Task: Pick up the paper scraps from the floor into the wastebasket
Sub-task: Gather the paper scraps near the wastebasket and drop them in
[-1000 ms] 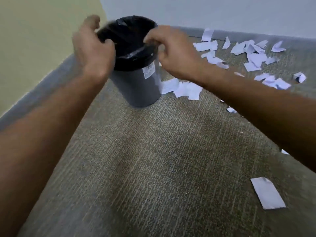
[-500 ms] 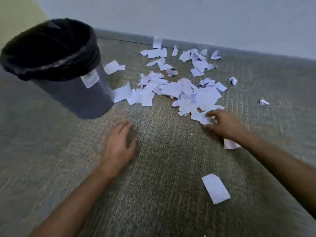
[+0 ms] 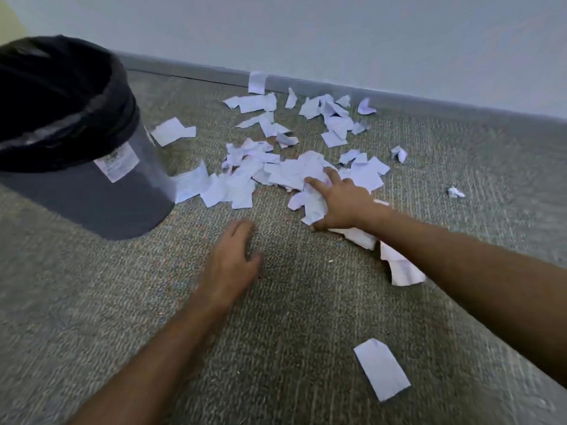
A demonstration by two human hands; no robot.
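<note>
A grey wastebasket [image 3: 92, 204] with a black liner stands at the left on the carpet. Many white paper scraps [image 3: 288, 170] lie scattered to its right, up to the wall. My right hand [image 3: 340, 204] rests on the near edge of the pile, fingers spread over it, with a scrap [image 3: 314, 207] pinched under the thumb. More scraps [image 3: 399, 265] lie under my right forearm. My left hand [image 3: 230, 259] lies flat on bare carpet in front of the wastebasket, fingers apart and holding nothing. A single larger scrap [image 3: 382, 368] lies near me at the lower right.
A grey baseboard [image 3: 429, 96] and a pale wall run along the back. Two small crumpled bits [image 3: 455, 192] [image 3: 399, 153] lie apart at the right. The floor is grey-brown carpet [image 3: 153, 302].
Both hands left the wastebasket rim and came down to the floor. The right hand has pushed further into the pile and gathered a scrap; the left hand stays on the carpet.
</note>
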